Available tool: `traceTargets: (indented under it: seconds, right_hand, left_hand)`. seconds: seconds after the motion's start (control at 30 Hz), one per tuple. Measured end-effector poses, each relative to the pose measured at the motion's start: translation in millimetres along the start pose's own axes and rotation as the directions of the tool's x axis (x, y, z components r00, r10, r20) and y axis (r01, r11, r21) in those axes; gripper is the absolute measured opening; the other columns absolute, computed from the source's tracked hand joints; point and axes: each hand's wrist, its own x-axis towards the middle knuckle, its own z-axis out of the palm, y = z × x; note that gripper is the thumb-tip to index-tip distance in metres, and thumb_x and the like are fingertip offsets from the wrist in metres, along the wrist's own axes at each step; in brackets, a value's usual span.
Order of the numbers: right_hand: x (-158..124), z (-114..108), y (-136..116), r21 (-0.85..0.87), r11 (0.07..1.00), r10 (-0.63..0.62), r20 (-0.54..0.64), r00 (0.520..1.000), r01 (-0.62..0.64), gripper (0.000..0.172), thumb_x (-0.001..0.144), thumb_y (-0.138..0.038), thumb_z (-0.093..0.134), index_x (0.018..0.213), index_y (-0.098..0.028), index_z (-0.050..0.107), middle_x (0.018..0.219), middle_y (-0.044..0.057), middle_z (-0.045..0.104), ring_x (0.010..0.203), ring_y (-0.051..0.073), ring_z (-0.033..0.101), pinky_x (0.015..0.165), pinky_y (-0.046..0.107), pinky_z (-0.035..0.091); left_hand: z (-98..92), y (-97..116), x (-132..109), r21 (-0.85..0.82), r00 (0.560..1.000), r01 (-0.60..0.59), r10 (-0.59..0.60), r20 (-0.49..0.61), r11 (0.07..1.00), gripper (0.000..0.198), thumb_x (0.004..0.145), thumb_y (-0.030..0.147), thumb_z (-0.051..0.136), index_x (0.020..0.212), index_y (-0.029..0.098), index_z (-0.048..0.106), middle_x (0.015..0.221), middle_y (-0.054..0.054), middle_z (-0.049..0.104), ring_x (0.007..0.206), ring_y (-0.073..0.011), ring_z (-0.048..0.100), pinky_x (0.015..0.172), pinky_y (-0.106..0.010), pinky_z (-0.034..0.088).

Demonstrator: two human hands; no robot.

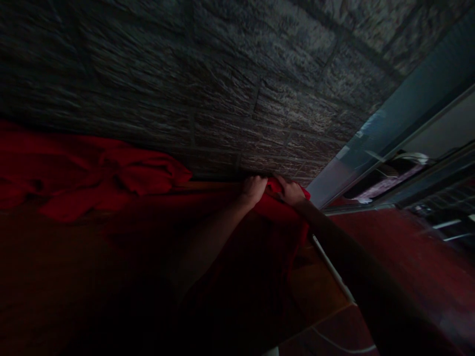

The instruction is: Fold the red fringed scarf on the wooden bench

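Both of my hands are at the wall end of a wooden surface, on a red cloth. My left hand is closed on the cloth's upper edge. Just to its right, my right hand grips the same edge, with a fold of red fabric between the two hands. The cloth hangs or lies below them, and its lower part fades into deep shadow. To the left, a bunched heap of red cloth lies along the wall; whether it joins the piece in my hands I cannot tell.
A rough stone-block wall rises behind the wooden surface. On the right are a door frame and a reddish floor. A thin white strip runs beside my right forearm, and a pale cable curves at the bottom.
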Motion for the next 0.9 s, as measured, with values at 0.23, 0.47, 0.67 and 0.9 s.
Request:
traceTargets:
  seconds: [0.23,0.47,0.67,0.9]
  right_hand:
    - [9,4,-9,-0.002,0.999,-0.044,-0.037,0.998,0.044,0.06,0.098,-0.036,0.047,0.155,-0.024,0.03,0.139,0.011,0.058,0.118,0.026,0.06,0.098,0.036,0.049]
    - [12,4,-7,-0.052,0.993,0.104,0.012,0.994,-0.104,0.053,0.101,-0.027,0.037,0.154,-0.025,0.033,0.117,0.012,0.071,0.098,0.025,0.068,0.089,0.036,0.052]
    - [8,8,6,0.017,0.998,-0.057,0.115,0.992,0.055,0.06,0.097,-0.019,0.04,0.156,-0.026,0.029,0.139,0.009,0.059,0.121,0.025,0.059,0.104,0.039,0.046]
    - [11,16,15,0.13,0.961,-0.249,0.022,0.968,0.245,0.063,0.094,-0.014,0.039,0.155,-0.025,0.03,0.155,0.001,0.04,0.142,0.015,0.037,0.117,0.036,0.033]
  left_hand:
    - [-2.0,4,1,-0.038,0.998,0.058,-0.057,0.014,0.998,0.04,0.102,0.039,0.038,0.113,0.018,0.07,0.102,-0.017,0.073,0.098,-0.0302,0.07,0.08,-0.038,0.055]
    - [-5.6,4,-3,-0.048,0.999,0.044,-0.042,0.028,0.998,0.036,0.102,0.037,0.039,0.117,0.019,0.068,0.103,-0.016,0.073,0.098,-0.0288,0.07,0.081,-0.037,0.054]
    - [3.6,6,-5,-0.016,1.0,-0.01,0.011,0.019,1.0,0.045,0.101,0.016,0.035,0.145,0.018,0.045,0.118,-0.016,0.069,0.107,-0.0256,0.067,0.095,-0.041,0.048]
    - [7.5,2,-7,0.026,0.999,0.0,0.001,-0.033,1.0,0.044,0.1,0.013,0.036,0.143,0.013,0.048,0.12,-0.018,0.068,0.11,-0.0241,0.064,0.095,-0.037,0.048]
